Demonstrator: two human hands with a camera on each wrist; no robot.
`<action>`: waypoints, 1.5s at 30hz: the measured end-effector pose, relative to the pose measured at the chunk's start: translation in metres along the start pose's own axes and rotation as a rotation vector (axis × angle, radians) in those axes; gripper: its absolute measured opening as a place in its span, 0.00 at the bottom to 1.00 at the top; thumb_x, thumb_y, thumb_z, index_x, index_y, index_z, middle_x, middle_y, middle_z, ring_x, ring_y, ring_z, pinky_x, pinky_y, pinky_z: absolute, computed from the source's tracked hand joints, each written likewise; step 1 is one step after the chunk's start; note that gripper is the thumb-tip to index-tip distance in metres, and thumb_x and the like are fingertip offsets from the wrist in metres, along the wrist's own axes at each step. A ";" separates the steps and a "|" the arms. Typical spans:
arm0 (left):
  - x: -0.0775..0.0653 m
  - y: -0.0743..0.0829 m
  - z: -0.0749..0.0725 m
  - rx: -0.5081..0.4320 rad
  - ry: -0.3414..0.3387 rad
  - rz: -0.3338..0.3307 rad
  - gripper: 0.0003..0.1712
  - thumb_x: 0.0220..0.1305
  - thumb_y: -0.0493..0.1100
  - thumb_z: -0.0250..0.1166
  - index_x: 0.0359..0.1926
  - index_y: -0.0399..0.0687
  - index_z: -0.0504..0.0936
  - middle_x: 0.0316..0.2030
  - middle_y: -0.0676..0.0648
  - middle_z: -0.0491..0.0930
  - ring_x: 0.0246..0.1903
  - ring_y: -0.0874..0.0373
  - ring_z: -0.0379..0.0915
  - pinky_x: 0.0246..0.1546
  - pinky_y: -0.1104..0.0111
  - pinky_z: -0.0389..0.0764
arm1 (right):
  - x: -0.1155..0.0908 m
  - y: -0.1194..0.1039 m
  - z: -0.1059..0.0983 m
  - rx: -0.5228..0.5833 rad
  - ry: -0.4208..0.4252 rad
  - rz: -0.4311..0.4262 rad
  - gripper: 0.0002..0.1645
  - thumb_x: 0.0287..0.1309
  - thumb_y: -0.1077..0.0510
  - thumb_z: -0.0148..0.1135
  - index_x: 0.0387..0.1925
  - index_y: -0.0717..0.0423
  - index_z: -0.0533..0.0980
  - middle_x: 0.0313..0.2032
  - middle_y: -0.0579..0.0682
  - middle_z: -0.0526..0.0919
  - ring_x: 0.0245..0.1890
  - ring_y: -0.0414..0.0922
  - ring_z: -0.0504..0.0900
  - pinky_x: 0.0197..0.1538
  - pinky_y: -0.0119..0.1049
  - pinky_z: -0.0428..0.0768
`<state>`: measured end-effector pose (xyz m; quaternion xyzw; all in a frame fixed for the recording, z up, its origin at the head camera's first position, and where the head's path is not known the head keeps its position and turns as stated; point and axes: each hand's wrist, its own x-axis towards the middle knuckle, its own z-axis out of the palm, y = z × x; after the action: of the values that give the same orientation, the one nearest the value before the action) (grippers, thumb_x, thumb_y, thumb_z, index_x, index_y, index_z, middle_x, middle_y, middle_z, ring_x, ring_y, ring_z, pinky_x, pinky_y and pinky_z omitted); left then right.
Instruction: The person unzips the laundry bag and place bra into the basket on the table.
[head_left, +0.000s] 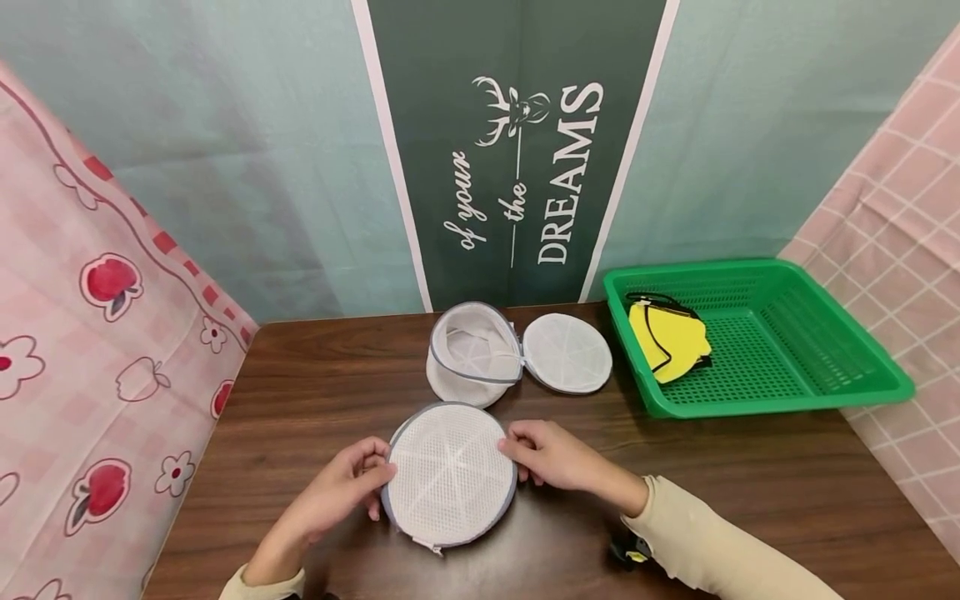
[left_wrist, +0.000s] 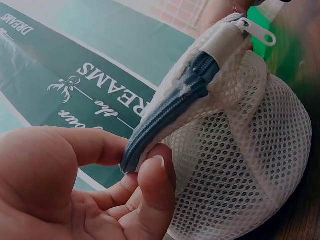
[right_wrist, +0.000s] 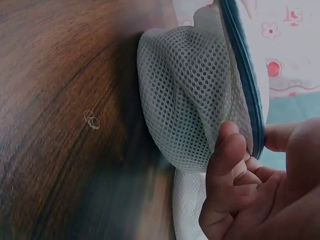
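A round white mesh laundry bag with a blue-grey zipped rim is held level over the table between both hands. Its left edge is pinched by my left hand, while my right hand grips the opposite edge. In the left wrist view, thumb and fingers squeeze the blue zipper band; a white zipper pull hangs farther along. The right wrist view shows the mesh side sagging below the zipper. Just behind stands a second mesh bag, unzipped, its round lid folded out to the right.
At the back right, a green plastic basket holds a yellow item with black straps. A small dark object with a yellow spot is by the right sleeve. Printed cloths hang behind and beside the brown wooden table.
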<state>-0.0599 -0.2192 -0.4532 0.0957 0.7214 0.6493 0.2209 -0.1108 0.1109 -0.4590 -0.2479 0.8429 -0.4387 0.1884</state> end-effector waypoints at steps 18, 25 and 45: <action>0.007 -0.002 0.020 -0.049 -0.068 0.046 0.15 0.74 0.35 0.59 0.49 0.27 0.65 0.37 0.46 0.76 0.20 0.61 0.75 0.23 0.68 0.83 | -0.010 0.010 -0.019 -0.002 0.039 0.035 0.20 0.74 0.46 0.57 0.27 0.52 0.74 0.20 0.49 0.77 0.16 0.41 0.74 0.21 0.34 0.75; 0.011 -0.001 0.028 -0.062 -0.035 0.035 0.15 0.74 0.35 0.60 0.50 0.27 0.65 0.37 0.46 0.76 0.19 0.59 0.76 0.24 0.66 0.84 | -0.011 0.014 -0.023 0.003 0.050 0.051 0.20 0.75 0.47 0.56 0.26 0.52 0.73 0.19 0.47 0.76 0.16 0.42 0.74 0.21 0.35 0.75; 0.011 -0.002 0.036 0.038 0.023 0.010 0.15 0.78 0.41 0.56 0.46 0.28 0.70 0.26 0.44 0.78 0.21 0.58 0.76 0.20 0.68 0.81 | -0.003 0.021 -0.019 -0.009 0.175 0.060 0.21 0.73 0.47 0.58 0.24 0.51 0.71 0.16 0.45 0.72 0.16 0.41 0.73 0.21 0.34 0.74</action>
<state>-0.0535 -0.1821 -0.4598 0.0959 0.7355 0.6379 0.2073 -0.1237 0.1353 -0.4660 -0.1842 0.8652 -0.4490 0.1262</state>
